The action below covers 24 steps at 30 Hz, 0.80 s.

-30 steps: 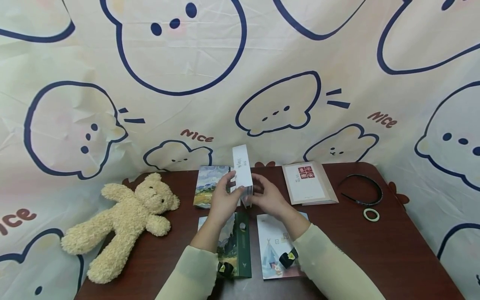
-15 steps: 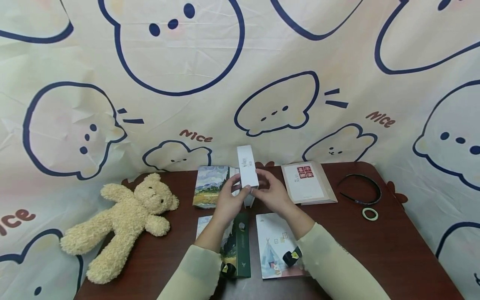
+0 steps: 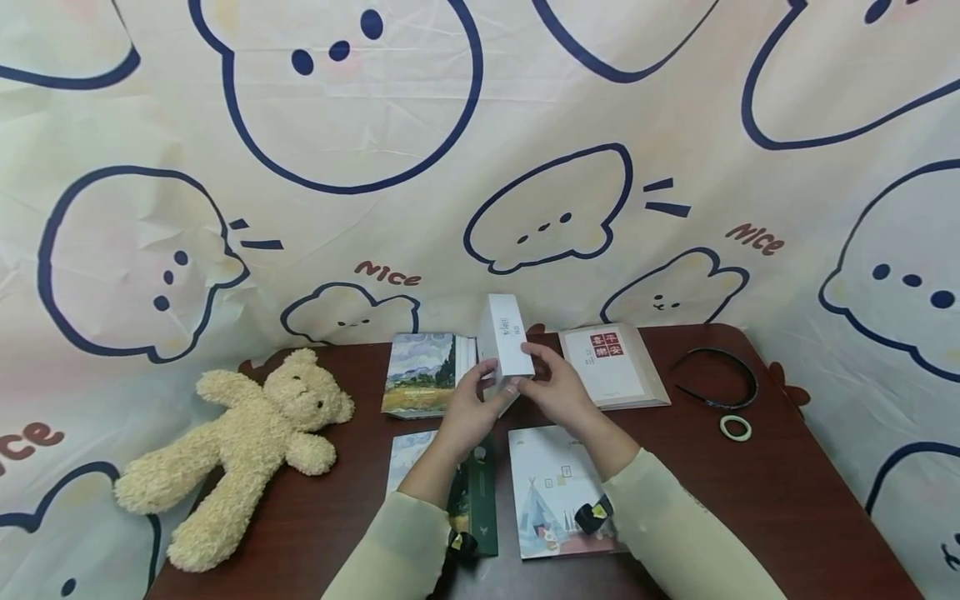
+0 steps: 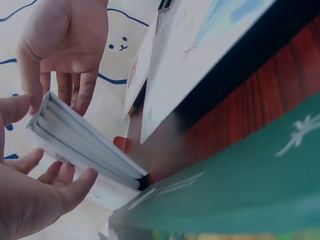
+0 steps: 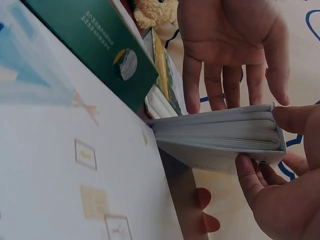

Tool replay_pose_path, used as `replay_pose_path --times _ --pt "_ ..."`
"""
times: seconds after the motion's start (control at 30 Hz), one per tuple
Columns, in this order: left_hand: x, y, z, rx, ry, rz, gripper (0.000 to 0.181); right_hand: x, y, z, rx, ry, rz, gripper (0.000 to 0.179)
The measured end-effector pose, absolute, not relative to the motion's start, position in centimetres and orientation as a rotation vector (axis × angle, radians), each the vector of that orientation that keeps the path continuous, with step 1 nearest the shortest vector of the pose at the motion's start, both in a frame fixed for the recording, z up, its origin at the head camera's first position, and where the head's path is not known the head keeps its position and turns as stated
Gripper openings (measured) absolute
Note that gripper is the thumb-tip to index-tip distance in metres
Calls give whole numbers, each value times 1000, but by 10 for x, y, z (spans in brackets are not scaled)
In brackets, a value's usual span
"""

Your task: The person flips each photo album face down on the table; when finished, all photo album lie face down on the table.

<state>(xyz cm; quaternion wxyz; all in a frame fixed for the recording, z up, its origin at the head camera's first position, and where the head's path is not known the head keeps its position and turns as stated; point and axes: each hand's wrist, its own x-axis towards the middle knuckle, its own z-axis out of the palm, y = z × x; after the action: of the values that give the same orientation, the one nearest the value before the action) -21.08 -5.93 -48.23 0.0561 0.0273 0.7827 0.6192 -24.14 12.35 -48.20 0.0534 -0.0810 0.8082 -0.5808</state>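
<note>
Left hand [image 3: 470,410] and right hand [image 3: 561,390] grip a white book [image 3: 511,337] between landscape-covered book [image 3: 420,375] and red-stamped book [image 3: 611,371].

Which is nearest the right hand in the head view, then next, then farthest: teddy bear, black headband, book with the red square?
1. Book with the red square: just right of the right hand.
2. Black headband: farther right.
3. Teddy bear: over on the left side.

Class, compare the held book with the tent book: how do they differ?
The held book is gripped by the left hand and right hand, spine toward the head camera; the tent book lies flat on the table. The held book's visible spine bears dark lettering; the tent book shows a blue tent. Both are mainly white outside.
</note>
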Motion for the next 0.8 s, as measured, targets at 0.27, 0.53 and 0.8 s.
replay_pose_path --times 0.27,0.53,0.8 --pt "-213 -52 -490 -8 2349 1824 56 -243 138 -488 -216 2459 -1763 64" --pt "-212 -46 -497 -36 2390 1762 51 -245 149 -495 -130 2501 -1713 64" --pt "-212 -42 -503 -38 2386 1705 52 -248 162 -503 -42 2572 -1635 66"
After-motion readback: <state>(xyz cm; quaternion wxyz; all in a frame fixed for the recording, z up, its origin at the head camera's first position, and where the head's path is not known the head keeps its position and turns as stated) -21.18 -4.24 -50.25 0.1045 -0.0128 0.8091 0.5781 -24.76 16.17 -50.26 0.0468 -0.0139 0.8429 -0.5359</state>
